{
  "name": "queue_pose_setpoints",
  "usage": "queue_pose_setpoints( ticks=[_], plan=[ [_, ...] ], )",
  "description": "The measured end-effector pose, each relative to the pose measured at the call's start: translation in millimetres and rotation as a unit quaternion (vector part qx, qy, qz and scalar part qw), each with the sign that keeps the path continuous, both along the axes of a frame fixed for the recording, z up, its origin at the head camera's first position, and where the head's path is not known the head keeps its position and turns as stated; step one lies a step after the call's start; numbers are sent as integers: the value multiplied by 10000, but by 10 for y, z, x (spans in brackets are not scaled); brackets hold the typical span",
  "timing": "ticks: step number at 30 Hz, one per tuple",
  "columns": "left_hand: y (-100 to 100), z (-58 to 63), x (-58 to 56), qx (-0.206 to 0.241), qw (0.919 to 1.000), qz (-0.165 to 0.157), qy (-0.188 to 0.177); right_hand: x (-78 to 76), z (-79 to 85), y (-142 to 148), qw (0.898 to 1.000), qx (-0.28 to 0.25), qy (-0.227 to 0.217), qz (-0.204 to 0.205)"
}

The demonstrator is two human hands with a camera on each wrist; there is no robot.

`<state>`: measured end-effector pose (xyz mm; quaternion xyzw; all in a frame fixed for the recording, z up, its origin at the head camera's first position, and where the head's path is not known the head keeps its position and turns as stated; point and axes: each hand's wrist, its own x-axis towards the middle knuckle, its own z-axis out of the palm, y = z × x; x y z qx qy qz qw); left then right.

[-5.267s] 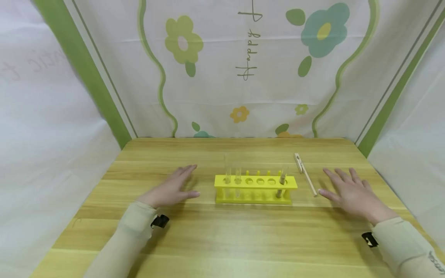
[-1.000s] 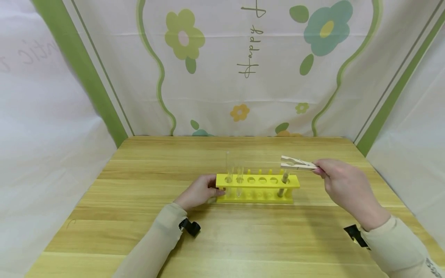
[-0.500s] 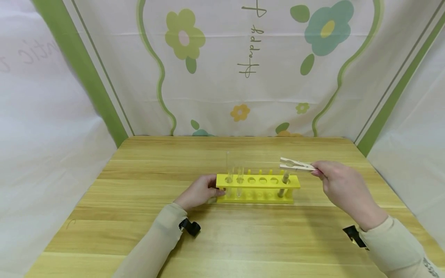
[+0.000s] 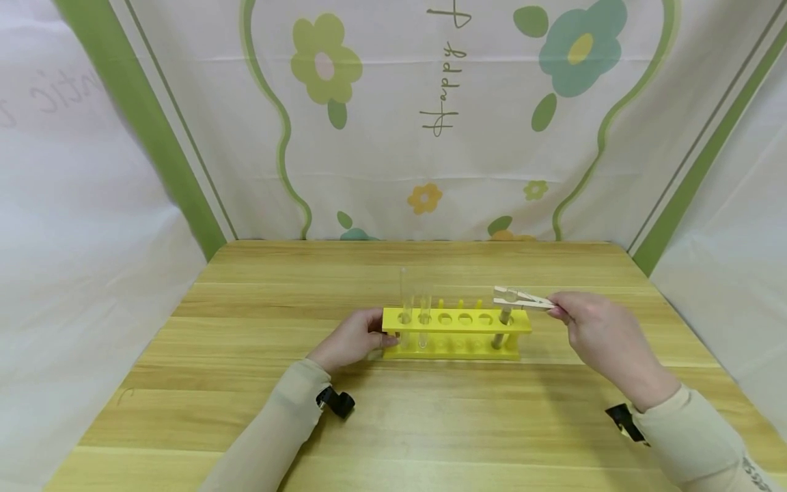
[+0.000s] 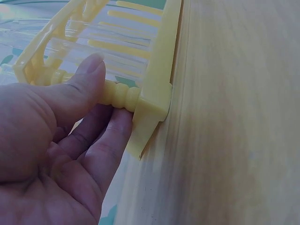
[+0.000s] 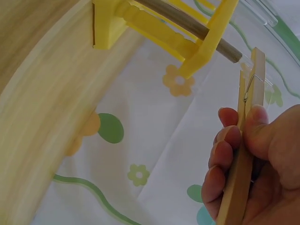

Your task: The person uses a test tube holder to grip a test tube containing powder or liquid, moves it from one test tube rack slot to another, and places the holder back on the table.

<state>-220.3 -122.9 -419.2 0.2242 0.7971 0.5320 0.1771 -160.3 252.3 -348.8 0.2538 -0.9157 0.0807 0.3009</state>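
Observation:
A yellow test tube rack [image 4: 455,330] stands on the table. My left hand [image 4: 349,339] grips the rack's left end post [image 5: 123,95], thumb on one side and fingers on the other. My right hand [image 4: 605,338] holds a wooden test tube clamp [image 4: 533,302] by its handle, fingers wrapped round it in the right wrist view. The clamp's jaws stand at the upper part of the rightmost test tube [image 4: 505,315], which has dark grey contents; its clear glass top [image 6: 245,63] overlaps the jaws. The tube sits in the rack's end hole.
Two clear test tubes, a taller one [image 4: 404,290] and a shorter one [image 4: 425,301], stand in the rack's left holes. Yellow pegs [image 4: 460,304] rise along its back. The wooden table [image 4: 430,424] ends at a flower-printed white curtain [image 4: 369,150].
From lying spread over the table, my left hand has taken hold of the rack and my right the clamp. Lately the clamp has moved down and slightly left to the dark-filled tube's top.

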Motion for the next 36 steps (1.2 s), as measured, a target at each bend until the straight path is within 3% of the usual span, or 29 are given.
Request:
queue_pose_setpoints(
  ticks=[6, 36],
  plan=[
    [8, 124, 57, -27, 10000, -33, -11, 9, -66, 8, 10000, -34, -84, -10],
    [10, 112, 48, -32, 10000, 12, -49, 46, -283, -2, 9992, -41, -378, -83]
  ],
)
